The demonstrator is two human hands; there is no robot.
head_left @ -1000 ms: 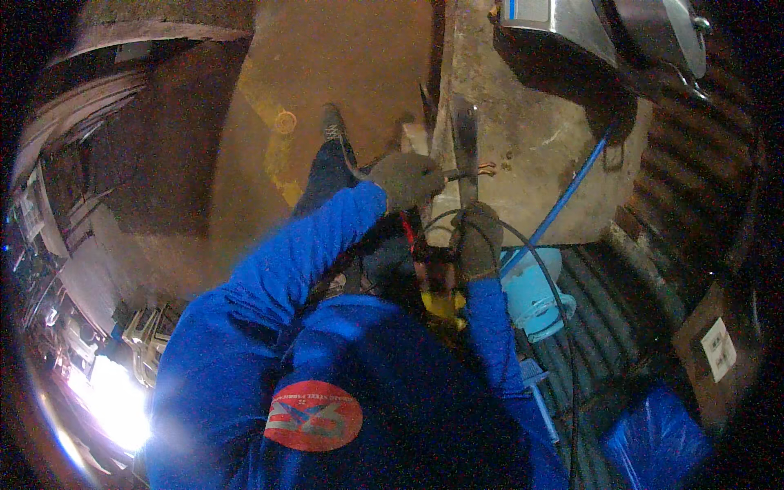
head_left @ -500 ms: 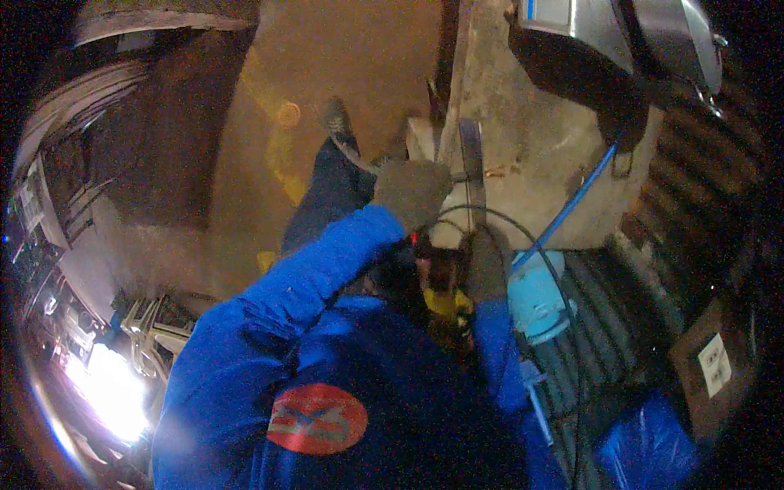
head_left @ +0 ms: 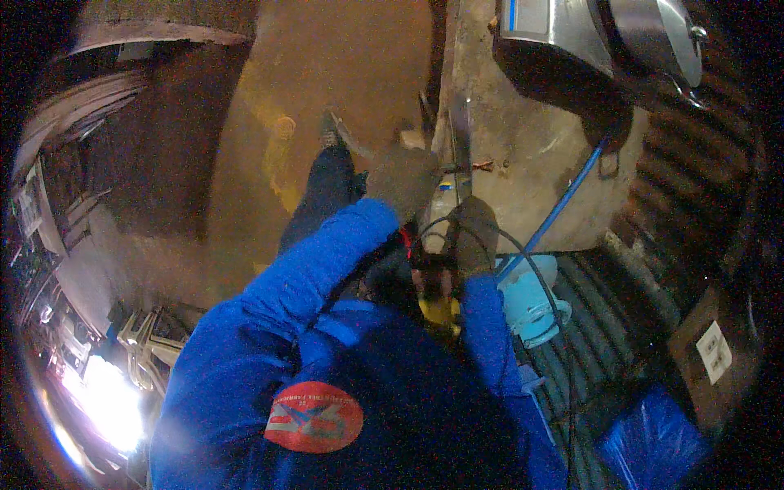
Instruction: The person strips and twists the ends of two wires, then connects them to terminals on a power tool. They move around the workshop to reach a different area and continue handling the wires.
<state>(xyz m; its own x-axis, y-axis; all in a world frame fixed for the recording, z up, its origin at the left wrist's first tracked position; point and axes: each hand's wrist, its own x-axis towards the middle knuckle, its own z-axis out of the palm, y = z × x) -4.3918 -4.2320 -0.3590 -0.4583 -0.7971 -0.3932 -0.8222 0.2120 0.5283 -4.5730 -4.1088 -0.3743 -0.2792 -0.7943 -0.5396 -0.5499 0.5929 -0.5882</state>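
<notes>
Gloved fingers of your left hand (head_left: 398, 181) appear curled around a dark cable end (head_left: 451, 170), its bare copper strands (head_left: 483, 166) jutting just past the left edge of a concrete-looking slab (head_left: 543, 122). Just below, your right hand (head_left: 474, 233) sits rounded under a slim metal strip (head_left: 460, 131) that crosses beside the cable; blur hides the fingertips, so whether they pinch the strip cannot be told. The step in hand looks to be work at that stripped end, and the next move seems to call for a firm left hold, with the strip's edge kept clear of the gloves. Around your right wrist loops a black cable (head_left: 545, 273); whether it is the same length is unclear. Nearer your lap shows a yellow object (head_left: 441, 312), too dim to identify. Off the slab's lower edge, a light-blue container (head_left: 529, 304) rests on a dark ridged surface (head_left: 608, 318); a blue tube (head_left: 563, 200) slants above it toward the shiny metal appliance (head_left: 563, 28) at the slab's upper right.
</notes>
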